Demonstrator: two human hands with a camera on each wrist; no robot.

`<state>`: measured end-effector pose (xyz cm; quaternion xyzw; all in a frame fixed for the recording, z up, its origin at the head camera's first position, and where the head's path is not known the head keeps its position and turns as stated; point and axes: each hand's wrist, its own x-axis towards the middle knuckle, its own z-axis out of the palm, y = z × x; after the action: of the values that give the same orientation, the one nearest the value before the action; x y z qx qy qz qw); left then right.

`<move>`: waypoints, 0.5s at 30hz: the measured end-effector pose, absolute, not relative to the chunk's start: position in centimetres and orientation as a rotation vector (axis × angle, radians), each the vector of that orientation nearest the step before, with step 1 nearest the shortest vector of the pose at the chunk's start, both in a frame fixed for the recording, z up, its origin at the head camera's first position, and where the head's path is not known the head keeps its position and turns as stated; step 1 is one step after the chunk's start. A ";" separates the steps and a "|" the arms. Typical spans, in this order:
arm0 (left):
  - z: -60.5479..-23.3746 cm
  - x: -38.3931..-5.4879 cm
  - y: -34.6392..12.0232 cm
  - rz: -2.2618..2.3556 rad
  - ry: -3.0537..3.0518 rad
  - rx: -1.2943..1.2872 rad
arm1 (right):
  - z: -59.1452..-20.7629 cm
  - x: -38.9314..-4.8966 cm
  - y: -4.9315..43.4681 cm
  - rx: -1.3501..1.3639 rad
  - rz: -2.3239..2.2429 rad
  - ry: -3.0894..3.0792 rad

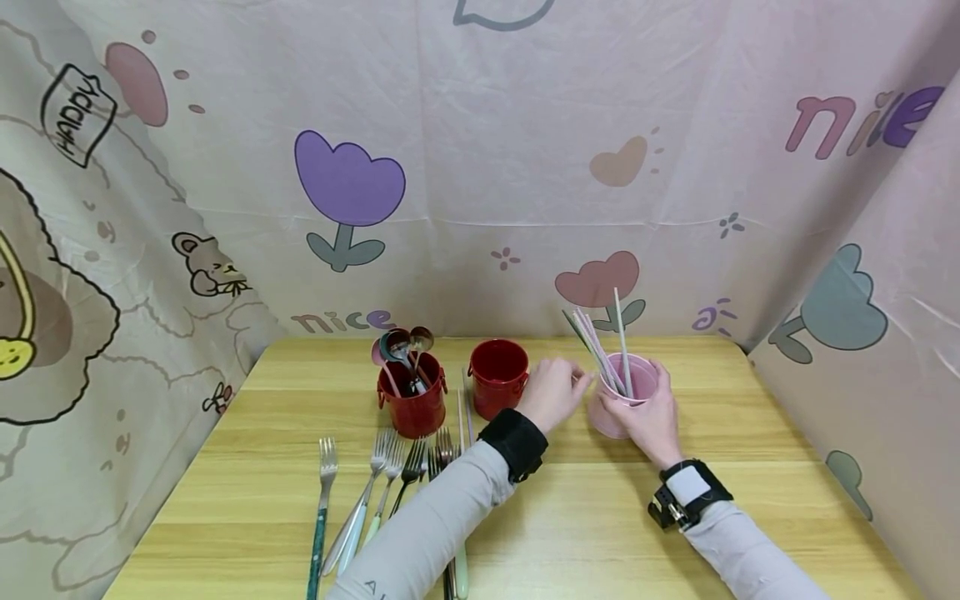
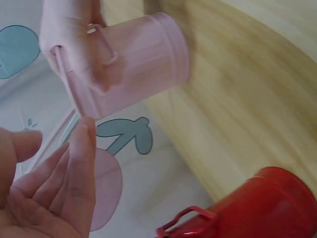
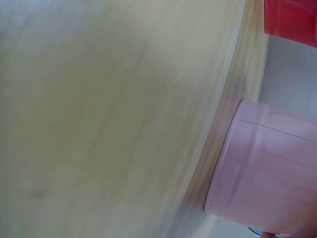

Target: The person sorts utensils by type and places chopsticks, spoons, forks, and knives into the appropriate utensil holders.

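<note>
A pink metal bucket (image 1: 609,421) holds several thin pale sticks (image 1: 597,346), one standing apart from the leaning bunch. My right hand (image 1: 651,417) grips this bucket by its rim from the right side. In the left wrist view the bucket's side and small handle (image 2: 104,44) show beside the right hand's fingers. My left hand (image 1: 553,392) is just left of the bucket, its fingers near the rim and nothing held in them. Its fingers look loosely extended in the left wrist view. The right wrist view shows the bucket's lower wall (image 3: 267,168), with most of the hand out of frame.
A red bucket (image 1: 497,379) stands left of my left hand. Another red bucket (image 1: 416,408) holds several spoons (image 1: 401,346). Several forks (image 1: 375,475) and long thin utensils lie at the front left, partly under my left sleeve. A printed cloth backs the wooden table (image 1: 600,533).
</note>
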<state>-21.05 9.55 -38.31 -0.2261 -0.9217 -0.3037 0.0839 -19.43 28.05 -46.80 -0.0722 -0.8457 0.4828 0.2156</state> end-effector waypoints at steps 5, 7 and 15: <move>-39.0 -20.7 9.2 -0.860 -2.816 -0.690 | -46.7 -19.3 28.0 -0.199 1.322 -2.346; -39.1 -20.6 8.9 -0.870 -2.832 -0.709 | -46.6 -19.3 28.0 -0.199 1.317 -2.352; -40.2 -20.2 6.9 -0.872 -2.841 -0.900 | -46.3 -19.1 28.1 -0.184 1.320 -2.372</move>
<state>-20.16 6.94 -40.21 -0.2899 -0.9148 -0.2807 0.0181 -19.07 28.06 -46.27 -0.0662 -0.8526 0.4745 0.2088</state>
